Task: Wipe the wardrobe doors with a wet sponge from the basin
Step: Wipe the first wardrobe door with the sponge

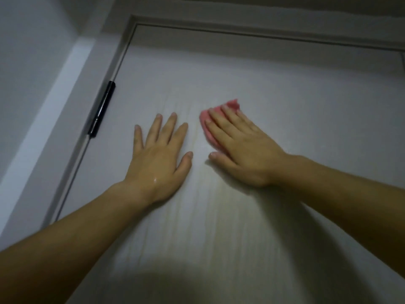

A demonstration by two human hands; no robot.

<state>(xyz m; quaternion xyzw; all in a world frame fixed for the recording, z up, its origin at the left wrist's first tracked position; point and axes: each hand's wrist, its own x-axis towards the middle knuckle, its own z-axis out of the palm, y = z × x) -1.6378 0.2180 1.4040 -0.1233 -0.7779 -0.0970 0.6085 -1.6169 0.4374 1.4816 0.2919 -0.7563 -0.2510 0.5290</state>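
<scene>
The left forearm (pixel 76 244) and right forearm (pixel 339 194) are bare and smooth-skinned. The left hand (pixel 160 159) glistens wet, with a bright drop (pixel 155 180) on its back near the wrist. The right hand (pixel 243 154) looks duller, its knuckles faintly creased. The nails (pixel 174 114) are short and plain.

Your left grip (pixel 157 159) is lying on the door (pixel 285 84), between the hinge (pixel 102 108) and the sponge (pixel 231 104) under your right grip (pixel 245 154).

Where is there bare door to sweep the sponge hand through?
Bare door runs from the sponge up to the top frame, and right of the right hand. Tight: the gap to the left hand, then the hinge.
</scene>
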